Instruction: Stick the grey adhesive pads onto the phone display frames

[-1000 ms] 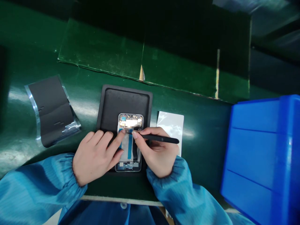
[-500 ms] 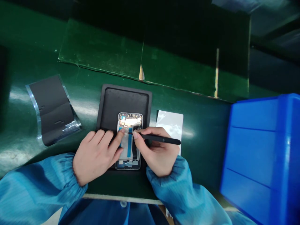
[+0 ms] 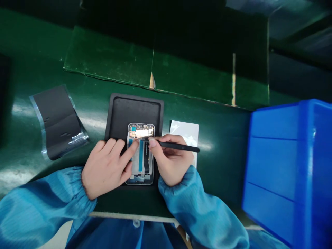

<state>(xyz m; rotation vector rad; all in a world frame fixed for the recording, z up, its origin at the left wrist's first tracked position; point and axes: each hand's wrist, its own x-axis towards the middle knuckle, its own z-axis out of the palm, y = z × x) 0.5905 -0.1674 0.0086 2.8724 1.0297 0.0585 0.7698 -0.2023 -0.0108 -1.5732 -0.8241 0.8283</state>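
Note:
An opened phone frame with a circuit board at its top and blue strips down its middle lies in a black tray. My left hand rests flat on the tray, its index finger pressing the frame's left side. My right hand is closed on a thin black tool, held like a pen. The tool's tip touches the frame just below the circuit board.
A dark sheet in a clear sleeve lies to the left. A white card sits right of the tray, partly under my right hand. A big blue bin stands at the right. A raised green panel runs behind.
The tool's tip has shifted slightly up toward the circuit board. Both hands keep their grip and place; the view has drifted a little.

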